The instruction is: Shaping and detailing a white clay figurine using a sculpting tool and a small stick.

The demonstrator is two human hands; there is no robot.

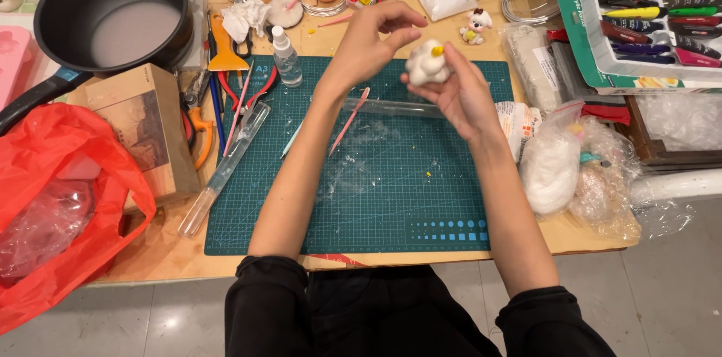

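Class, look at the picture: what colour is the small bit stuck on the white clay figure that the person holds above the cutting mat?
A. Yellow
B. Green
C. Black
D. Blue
A: the white clay figure, cupped in the right hand above the green cutting mat, carries a small yellow bit on top, with the left hand pinching close beside it.

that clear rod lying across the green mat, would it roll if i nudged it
Probably yes: the clear rod looks round and smooth and lies flat on the cutting mat, so a sideways nudge would likely roll it. It looks straight and stiff. The pink tool beside it might stop it.
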